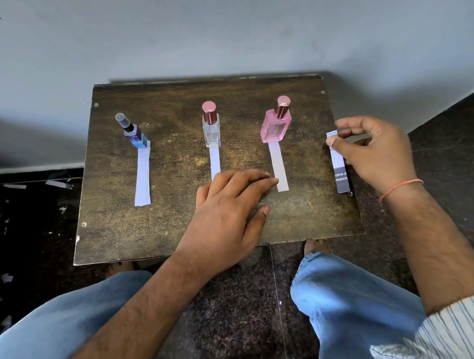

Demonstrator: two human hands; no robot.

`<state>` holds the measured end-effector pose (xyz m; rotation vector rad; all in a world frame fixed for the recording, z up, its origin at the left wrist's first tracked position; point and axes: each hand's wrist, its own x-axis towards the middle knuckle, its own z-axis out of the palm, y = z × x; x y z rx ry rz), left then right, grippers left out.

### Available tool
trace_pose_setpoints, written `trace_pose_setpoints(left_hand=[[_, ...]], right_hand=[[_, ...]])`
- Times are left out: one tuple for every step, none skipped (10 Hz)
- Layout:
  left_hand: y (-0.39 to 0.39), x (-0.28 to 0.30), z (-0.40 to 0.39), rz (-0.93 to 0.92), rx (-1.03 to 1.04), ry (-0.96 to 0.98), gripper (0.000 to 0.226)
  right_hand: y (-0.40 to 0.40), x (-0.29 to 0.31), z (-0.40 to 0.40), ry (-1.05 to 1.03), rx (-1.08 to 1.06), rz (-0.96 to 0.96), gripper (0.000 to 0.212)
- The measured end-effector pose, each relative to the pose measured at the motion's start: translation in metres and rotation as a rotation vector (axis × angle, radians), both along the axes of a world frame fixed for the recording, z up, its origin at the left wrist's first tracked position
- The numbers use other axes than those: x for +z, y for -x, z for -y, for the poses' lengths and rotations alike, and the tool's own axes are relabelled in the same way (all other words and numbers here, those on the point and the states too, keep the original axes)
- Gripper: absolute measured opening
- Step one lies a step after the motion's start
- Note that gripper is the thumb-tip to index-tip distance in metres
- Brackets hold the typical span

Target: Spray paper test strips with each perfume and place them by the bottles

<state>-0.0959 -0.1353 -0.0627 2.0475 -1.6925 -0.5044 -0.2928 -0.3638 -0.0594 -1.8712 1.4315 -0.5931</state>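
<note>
At desk right edge, right of the pink bottle (276, 124), right hand (379, 152) has fingers (339, 128) and thumb curled, pinching the top of a printed strip (339, 169); that strip lies along the desk (177, 225) edge, partly overhanging. Left hand (226, 208) lies flat, fingers (258, 179) straight and loose, gripping nothing, front-left of the pink bottle, covering the near end of the middle strip (215, 161) and touching the pink strip (278, 166).

Three bottles stand in a row toward the wall: blue bottle (134, 131) far left of the pink one, clear bottle (211, 126) between. Each has a white strip in front with its far end at or under the base; blue strip (141, 176) is the widest. All three look placed, so the task seems nearly done.

Risks: left fingers could drag the pink strip or middle strip askew if the hand slides. Printed strip could slip off the edge to the floor (23, 222) if let go. Right hand sweeping leftward could tip the pink bottle; it is tall and narrow.

Room: open desk in front of the strips, and between blue and middle strip. Little margin right of the pink bottle. Paper scraps litter the floor left of the desk.
</note>
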Motion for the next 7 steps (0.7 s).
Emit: trace_pose_setpoints(left_hand=[[-0.001, 0.0, 0.0, 0.003, 0.001, 0.003, 0.048], [0.0, -0.001, 0.0, 0.007, 0.004, 0.008, 0.048], [-0.001, -0.002, 0.0, 0.001, -0.001, 0.021, 0.047], [-0.001, -0.002, -0.002, -0.001, -0.003, 0.022, 0.047], [-0.002, -0.001, -0.004, 0.015, -0.007, 0.028, 0.046], [-0.002, 0.002, -0.008, 0.032, -0.004, 0.039, 0.047], [-0.002, 0.009, -0.01, 0.061, 0.037, 0.062, 0.048]], right_hand=[[-0.001, 0.004, -0.003, 0.009, -0.004, 0.003, 0.029], [-0.003, 0.006, -0.004, 0.018, -0.008, 0.01, 0.02], [-0.004, 0.004, -0.003, 0.028, -0.033, 0.015, 0.016], [-0.004, 0.004, -0.003, 0.038, -0.034, 0.006, 0.017], [-0.006, 0.005, -0.006, 0.091, -0.027, -0.012, 0.019], [-0.007, 0.005, -0.012, 0.211, 0.033, -0.069, 0.023], [-0.012, 0.006, -0.025, 0.35, 0.131, -0.11, 0.029]])
